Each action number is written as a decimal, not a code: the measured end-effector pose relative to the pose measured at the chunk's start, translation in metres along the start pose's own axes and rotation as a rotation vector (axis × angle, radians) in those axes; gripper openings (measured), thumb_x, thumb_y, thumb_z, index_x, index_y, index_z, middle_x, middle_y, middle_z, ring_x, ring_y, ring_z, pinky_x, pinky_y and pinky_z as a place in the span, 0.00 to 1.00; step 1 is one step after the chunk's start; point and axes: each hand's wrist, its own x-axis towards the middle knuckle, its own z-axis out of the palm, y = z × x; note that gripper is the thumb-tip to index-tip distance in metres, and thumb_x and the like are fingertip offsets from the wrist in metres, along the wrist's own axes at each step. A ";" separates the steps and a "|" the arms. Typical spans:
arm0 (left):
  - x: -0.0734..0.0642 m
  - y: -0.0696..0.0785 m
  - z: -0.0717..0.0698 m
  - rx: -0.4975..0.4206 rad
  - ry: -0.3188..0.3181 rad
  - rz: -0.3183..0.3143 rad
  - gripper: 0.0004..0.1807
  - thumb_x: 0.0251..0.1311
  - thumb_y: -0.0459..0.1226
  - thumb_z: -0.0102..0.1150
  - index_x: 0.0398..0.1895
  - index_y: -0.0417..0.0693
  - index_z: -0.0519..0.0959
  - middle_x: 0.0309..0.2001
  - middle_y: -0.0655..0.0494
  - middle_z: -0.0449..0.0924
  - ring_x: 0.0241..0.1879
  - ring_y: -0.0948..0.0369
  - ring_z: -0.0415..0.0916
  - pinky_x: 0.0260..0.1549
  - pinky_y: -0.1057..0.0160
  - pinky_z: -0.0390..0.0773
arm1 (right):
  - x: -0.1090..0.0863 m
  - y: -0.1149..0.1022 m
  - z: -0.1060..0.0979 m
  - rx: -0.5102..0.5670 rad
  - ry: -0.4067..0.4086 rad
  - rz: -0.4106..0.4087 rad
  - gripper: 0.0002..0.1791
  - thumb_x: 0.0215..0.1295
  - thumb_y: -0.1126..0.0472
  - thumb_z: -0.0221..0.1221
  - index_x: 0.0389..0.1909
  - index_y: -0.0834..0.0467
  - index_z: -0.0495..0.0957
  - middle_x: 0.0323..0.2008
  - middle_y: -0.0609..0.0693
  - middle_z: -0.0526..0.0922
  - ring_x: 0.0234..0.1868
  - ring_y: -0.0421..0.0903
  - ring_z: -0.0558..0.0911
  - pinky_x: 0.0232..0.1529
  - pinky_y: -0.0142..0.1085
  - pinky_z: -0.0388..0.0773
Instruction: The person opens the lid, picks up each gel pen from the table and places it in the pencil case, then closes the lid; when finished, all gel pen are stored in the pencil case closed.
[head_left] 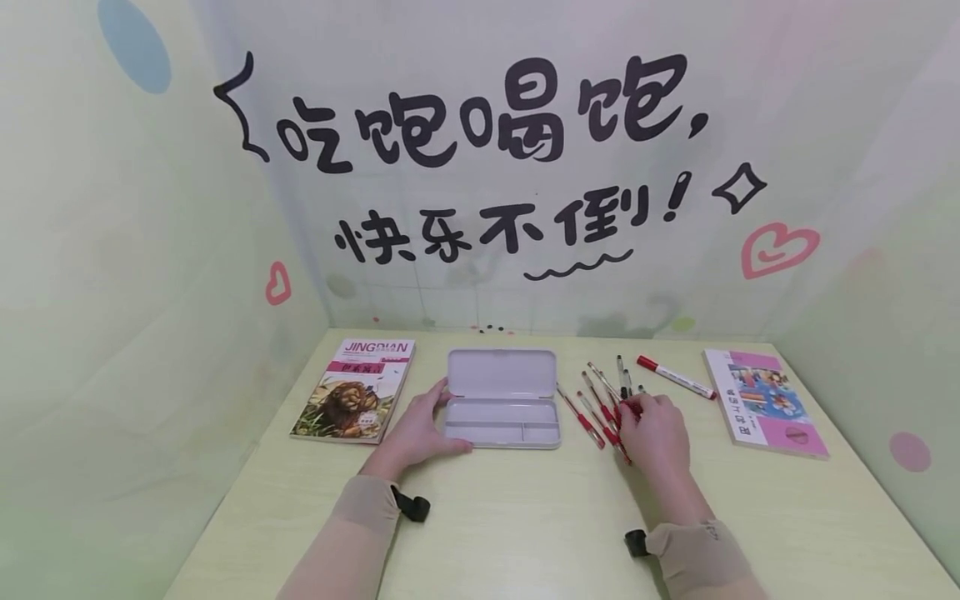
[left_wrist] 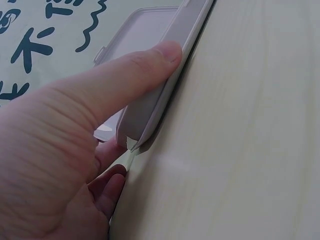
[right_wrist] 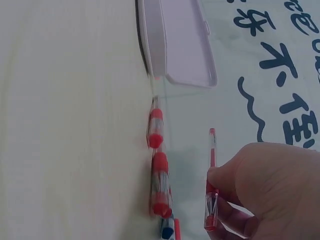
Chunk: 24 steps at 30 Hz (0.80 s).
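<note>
Red pens point(right_wrist: 160, 185) lie close, so our right hand point(head_left: 656, 435), pinching one pen point(right_wrist: 211, 202), might roll them while our left hand point(head_left: 417, 429) grips the box point(head_left: 487, 412).

Pencil case point(head_left: 502, 377) pale lilac, plain. Red pens point(head_left: 586, 422) red and clear; rear pens point(head_left: 626, 381) blackish, hard to tell. Marker point(head_left: 678, 377) white, red. Lion book point(head_left: 352, 403) white, pink band, brown lion. Other book point(head_left: 767, 402) pink, white, blue. Table point(head_left: 487, 521) pale yellow, faint grain.

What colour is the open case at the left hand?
The case is pale lilac, showing best in the head view.
</note>
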 end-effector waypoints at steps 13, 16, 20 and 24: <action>0.001 -0.002 0.001 -0.016 0.008 0.001 0.80 0.35 0.57 0.93 0.92 0.55 0.52 0.79 0.49 0.73 0.82 0.43 0.65 0.85 0.35 0.63 | -0.005 -0.053 0.038 0.072 0.021 -0.275 0.11 0.78 0.58 0.65 0.53 0.58 0.88 0.52 0.61 0.84 0.55 0.63 0.81 0.56 0.59 0.81; 0.001 -0.003 0.002 -0.009 0.012 0.000 0.80 0.35 0.58 0.93 0.92 0.55 0.52 0.80 0.49 0.73 0.82 0.43 0.64 0.85 0.35 0.62 | -0.007 -0.067 0.048 0.066 0.003 -0.325 0.10 0.77 0.58 0.66 0.52 0.57 0.88 0.50 0.58 0.85 0.54 0.60 0.82 0.56 0.57 0.83; 0.001 -0.004 0.003 0.004 0.017 0.002 0.80 0.35 0.58 0.93 0.91 0.54 0.52 0.79 0.50 0.74 0.82 0.44 0.65 0.84 0.35 0.63 | -0.010 -0.086 0.060 0.037 -0.013 -0.392 0.06 0.76 0.57 0.67 0.47 0.53 0.90 0.47 0.54 0.86 0.49 0.56 0.81 0.52 0.52 0.83; 0.002 -0.003 0.002 0.009 0.016 0.002 0.80 0.35 0.59 0.92 0.92 0.55 0.52 0.79 0.51 0.73 0.82 0.44 0.64 0.84 0.35 0.63 | -0.012 -0.100 0.070 0.021 -0.038 -0.443 0.04 0.74 0.57 0.70 0.42 0.52 0.91 0.41 0.50 0.84 0.43 0.51 0.80 0.48 0.47 0.81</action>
